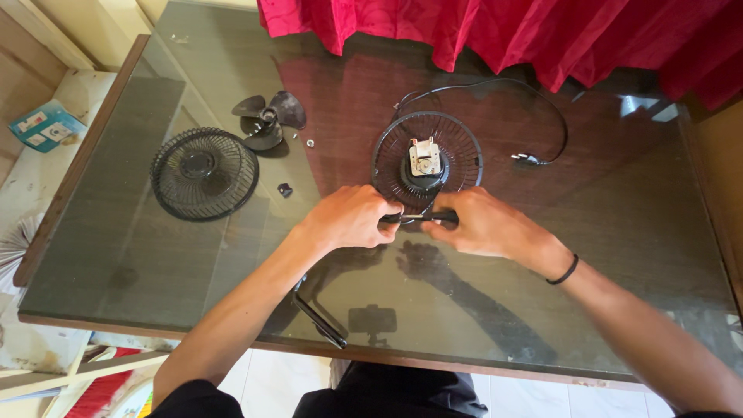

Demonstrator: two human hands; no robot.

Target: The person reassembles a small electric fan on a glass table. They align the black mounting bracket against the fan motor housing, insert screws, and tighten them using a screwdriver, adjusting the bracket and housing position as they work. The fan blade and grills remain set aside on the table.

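1. Left hand (352,218) curled shut, grip closed on the left end of a thin black tool (418,218) held level between both hands.
2. Right hand (481,224) likewise clenched, grip closed around the right end of the same tool; black band (567,271) on that wrist.
3. Tool sits just in front of the rear fan guard (426,159), at its near rim; contact between tool and guard unclear, fingers in the way.
4. Rear fan guard lies flat on the glass tabletop (619,232), roughly centre, with the motor (424,159) exposed in its middle, metal block facing up.
5. Black power cord (542,116) loops from the guard toward the far right, ending in a plug (527,159) resting on the glass.
6. Front grille (203,173) lies well apart to the left, face down or up not discernible.
7. Fan blade (267,121) detached, lying just beyond the grille, near it but apart.
8. Small loose parts between blade and guard: a nut or washer (309,143), probably, and a small dark piece (285,189).
9. Dark flat object (319,317) at the near edge of the tabletop, beneath the left forearm.
10. Red cloth (503,31) hanging along the far edge.
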